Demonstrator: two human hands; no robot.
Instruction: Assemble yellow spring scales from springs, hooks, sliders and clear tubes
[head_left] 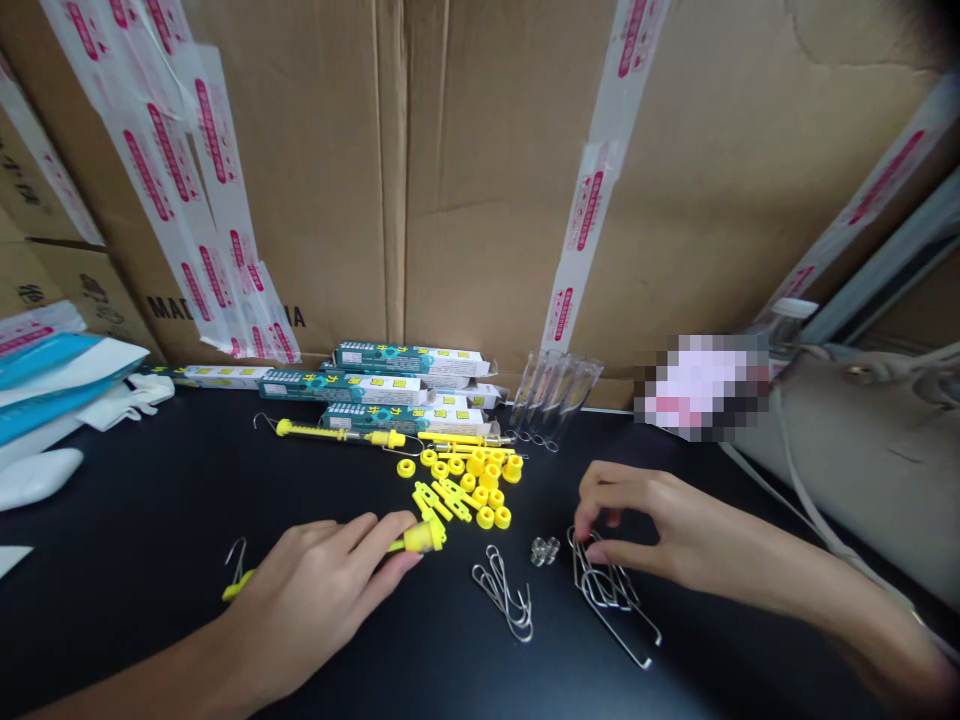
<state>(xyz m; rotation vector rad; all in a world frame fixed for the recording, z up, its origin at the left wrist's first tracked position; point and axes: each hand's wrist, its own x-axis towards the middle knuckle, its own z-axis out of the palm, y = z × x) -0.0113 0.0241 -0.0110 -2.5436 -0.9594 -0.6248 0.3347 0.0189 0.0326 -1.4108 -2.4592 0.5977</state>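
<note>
My left hand (322, 590) lies on the black table, fingers closed over a yellow spring-scale tube (420, 538); its hook end (236, 565) sticks out to the left of the hand. My right hand (645, 530) hovers over a pile of wire hooks (611, 595), thumb and fingers pinching at the top of one. A second bunch of wire hooks (506, 590) and some small metal springs (545, 549) lie between my hands. Behind them sit several yellow caps and flat pieces (472, 480).
A finished yellow spring scale (337, 434) lies in front of stacked teal-and-white boxes (382, 385). Clear plastic tubes (559, 395) lean by the taped cardboard cartons (480, 180). White packets (52, 400) sit at left, a beige bag (862, 460) at right.
</note>
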